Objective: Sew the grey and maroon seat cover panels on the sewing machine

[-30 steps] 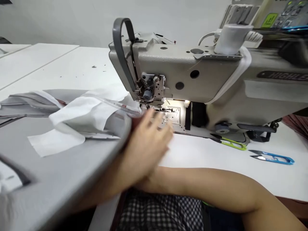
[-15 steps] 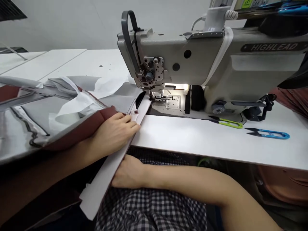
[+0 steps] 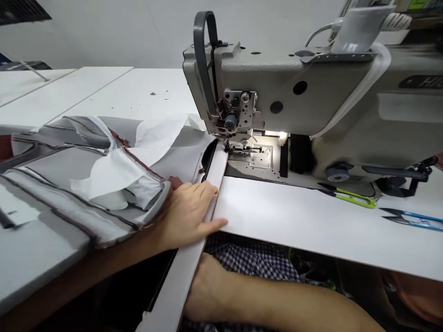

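My left hand [image 3: 188,212] lies flat with fingers stretched out on a pale strip of material [image 3: 194,249] that runs from my lap up to the presser foot [image 3: 238,147] of the sewing machine [image 3: 304,97]. A bundle of grey and dark red fabric with white lining [image 3: 104,175] is bunched just left of that hand. My right hand [image 3: 204,290] is below the table edge under the strip; its fingers are hidden behind the strip.
Green-handled snips [image 3: 349,196] and blue-handled snips [image 3: 411,219] lie on the white table [image 3: 311,226] at the right, below the machine arm. More white tables [image 3: 86,87] stretch away at the back left. Checked cloth covers my lap.
My left hand has slid forward and flattened on the strip at the table edge. The fabric bundle has settled lower on the left. The view has shifted closer and leftward.
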{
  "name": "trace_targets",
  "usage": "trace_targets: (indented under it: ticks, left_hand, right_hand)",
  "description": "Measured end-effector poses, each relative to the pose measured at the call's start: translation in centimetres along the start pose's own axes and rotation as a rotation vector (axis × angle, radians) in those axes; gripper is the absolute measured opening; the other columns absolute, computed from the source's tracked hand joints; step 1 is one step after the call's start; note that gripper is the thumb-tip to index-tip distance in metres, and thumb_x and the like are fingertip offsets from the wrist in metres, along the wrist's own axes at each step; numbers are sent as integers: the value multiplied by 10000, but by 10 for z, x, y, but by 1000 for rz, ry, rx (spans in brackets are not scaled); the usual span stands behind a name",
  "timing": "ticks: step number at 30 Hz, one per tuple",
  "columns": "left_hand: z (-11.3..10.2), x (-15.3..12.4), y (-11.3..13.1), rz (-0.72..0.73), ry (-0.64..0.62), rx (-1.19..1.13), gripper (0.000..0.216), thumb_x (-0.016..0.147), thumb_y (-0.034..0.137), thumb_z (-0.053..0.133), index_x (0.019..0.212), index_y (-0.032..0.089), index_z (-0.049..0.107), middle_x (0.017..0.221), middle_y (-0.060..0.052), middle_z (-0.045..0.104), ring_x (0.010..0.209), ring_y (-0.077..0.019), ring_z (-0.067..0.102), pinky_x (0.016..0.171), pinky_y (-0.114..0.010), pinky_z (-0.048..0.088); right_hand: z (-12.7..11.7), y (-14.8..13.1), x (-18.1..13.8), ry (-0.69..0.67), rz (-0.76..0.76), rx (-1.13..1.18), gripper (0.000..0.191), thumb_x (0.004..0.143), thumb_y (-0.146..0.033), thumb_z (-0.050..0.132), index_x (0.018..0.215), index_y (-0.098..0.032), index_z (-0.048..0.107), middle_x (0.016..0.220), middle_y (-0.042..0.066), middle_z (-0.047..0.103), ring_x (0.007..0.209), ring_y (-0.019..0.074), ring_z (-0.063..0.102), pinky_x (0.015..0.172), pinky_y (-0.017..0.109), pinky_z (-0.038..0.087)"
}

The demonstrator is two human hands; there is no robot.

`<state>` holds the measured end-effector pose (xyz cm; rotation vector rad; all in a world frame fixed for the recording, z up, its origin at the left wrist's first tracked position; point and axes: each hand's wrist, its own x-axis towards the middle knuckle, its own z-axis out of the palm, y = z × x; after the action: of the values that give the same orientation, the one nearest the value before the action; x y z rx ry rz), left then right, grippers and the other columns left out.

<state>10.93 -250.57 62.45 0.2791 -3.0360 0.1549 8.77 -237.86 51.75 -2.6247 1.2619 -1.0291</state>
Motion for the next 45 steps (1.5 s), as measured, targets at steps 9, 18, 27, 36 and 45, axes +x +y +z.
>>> trace_targets:
  ticks: [9,18,27,36,45]
  left_hand:
    - [1,-4,-13,-33,-235,23,216,753,67,468,906,169,583,823,-53,617,742,-265,579,690,-403,407]
    - [4,-18,8,-91,-31,-39,252,918,156,496,1132,167,628,878,-32,691,752,-221,610,698,-389,410]
    - [5,-9,10,3,53,68,294,846,38,468,1025,127,683,744,-24,674,672,-187,604,604,-367,394]
    - [15,-16,4,-29,69,-52,252,954,216,517,1124,138,685,1285,-65,663,1172,-229,589,925,-364,488]
    - [30,-11,-3,-1,73,-41,321,1023,157,390,1196,129,659,1327,-18,651,1212,-184,561,1000,-286,501]
  right_hand:
    - [-20,-2,-7,333,58,-174,194,902,-212,517,870,-95,669,907,134,727,882,269,703,897,421,573]
    - [-7,19,-2,244,-87,59,189,823,-162,543,651,-207,477,582,-33,549,497,112,549,523,244,479]
    - [4,10,-8,355,-25,-18,273,855,-194,541,608,-211,426,541,-45,457,516,110,488,618,280,521]
    - [11,7,-1,319,-53,-60,253,779,-206,542,621,-227,346,518,-59,448,443,95,461,472,232,466]
    - [-6,21,0,292,-28,-119,255,793,-195,543,617,-222,361,479,-78,384,399,84,395,427,214,381]
